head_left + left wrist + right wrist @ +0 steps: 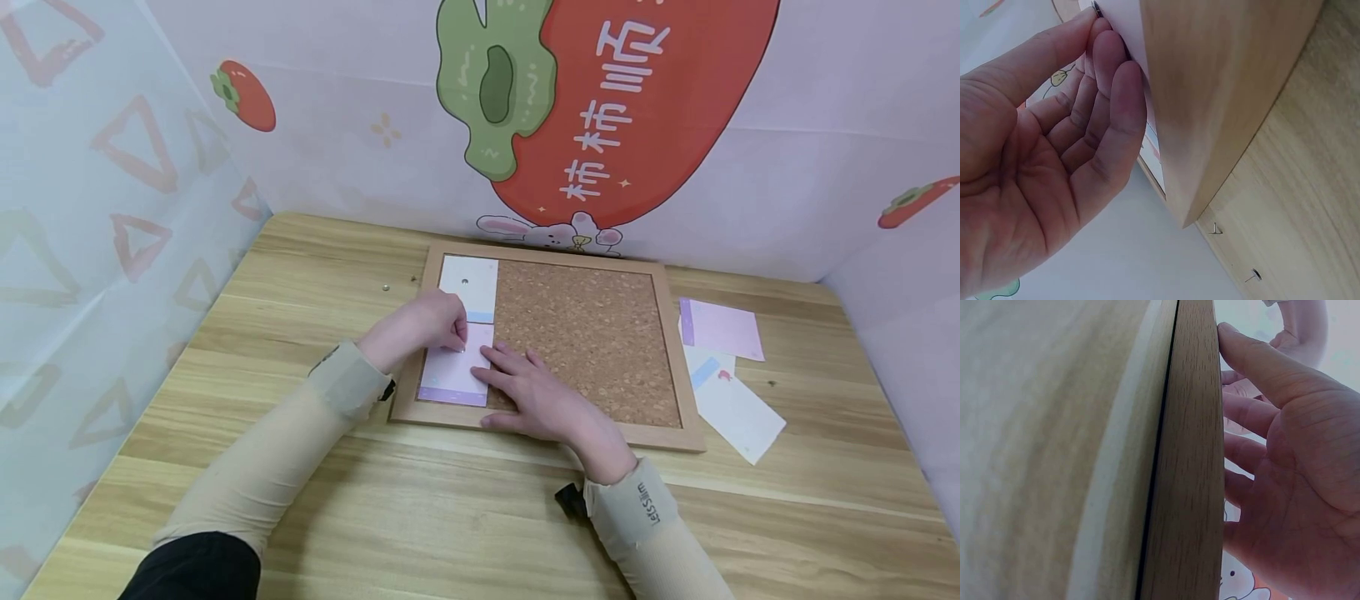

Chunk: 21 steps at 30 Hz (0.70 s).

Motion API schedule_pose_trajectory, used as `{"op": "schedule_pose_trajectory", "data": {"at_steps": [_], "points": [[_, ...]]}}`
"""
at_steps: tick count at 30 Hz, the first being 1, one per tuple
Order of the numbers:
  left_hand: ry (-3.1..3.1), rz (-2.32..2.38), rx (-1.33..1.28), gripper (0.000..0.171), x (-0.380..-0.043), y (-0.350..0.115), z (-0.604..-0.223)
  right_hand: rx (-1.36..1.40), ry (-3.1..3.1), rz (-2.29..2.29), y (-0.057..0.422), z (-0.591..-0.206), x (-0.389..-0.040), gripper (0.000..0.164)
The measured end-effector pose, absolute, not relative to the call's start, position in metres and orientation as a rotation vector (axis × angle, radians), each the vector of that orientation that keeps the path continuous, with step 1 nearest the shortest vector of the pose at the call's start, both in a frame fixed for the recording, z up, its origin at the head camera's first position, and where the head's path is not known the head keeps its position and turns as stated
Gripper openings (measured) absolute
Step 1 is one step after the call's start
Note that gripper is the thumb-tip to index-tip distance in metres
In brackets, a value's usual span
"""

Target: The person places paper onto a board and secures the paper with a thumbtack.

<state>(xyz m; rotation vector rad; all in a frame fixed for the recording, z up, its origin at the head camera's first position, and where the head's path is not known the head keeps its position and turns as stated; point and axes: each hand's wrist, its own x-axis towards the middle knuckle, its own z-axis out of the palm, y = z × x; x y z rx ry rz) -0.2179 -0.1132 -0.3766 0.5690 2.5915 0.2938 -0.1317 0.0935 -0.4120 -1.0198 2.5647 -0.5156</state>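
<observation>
A wood-framed cork board point(585, 342) lies on the table. Along its left side a white card point(483, 287) with a tack point(465, 282) in it sits above a pink card point(453, 375) with a purple lower strip. Between thumb and index finger my left hand point(435, 321) pinches a thumbtack point(1097, 8) at the middle of the pink card. My right hand point(543, 400) is spread, its fingertips resting on the pink card's right edge and the cork, its thumb at the frame's front bar point(1191, 450).
Loose thumbtacks, one point(1215, 230) near the frame and another point(1255, 275) farther off, lie on the table left of the board. To the right, a pink card point(727, 329) overlaps white cards point(742, 421). A printed backdrop point(337, 158) rises behind the table.
</observation>
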Motion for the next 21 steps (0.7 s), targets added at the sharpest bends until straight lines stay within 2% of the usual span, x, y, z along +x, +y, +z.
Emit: {"op": "schedule_pose_trajectory", "data": {"at_steps": [7, 17, 21], "points": [[2.620, 0.281, 0.579, 0.007, -0.213, -0.111, -0.375, -1.005, 2.557, -0.522, 0.093, -0.412, -0.132, 0.070], [2.549, 0.585, 0.668, 0.006, -0.214, -0.136, -0.389, -1.017, 2.560, -0.516, 0.093, -0.413, -0.132, 0.070], [2.499, 0.611, 0.715, 0.012, -0.207, -0.144, -0.382, -1.014, 2.560, -0.524, 0.094, -0.414, -0.133, 0.070]]}}
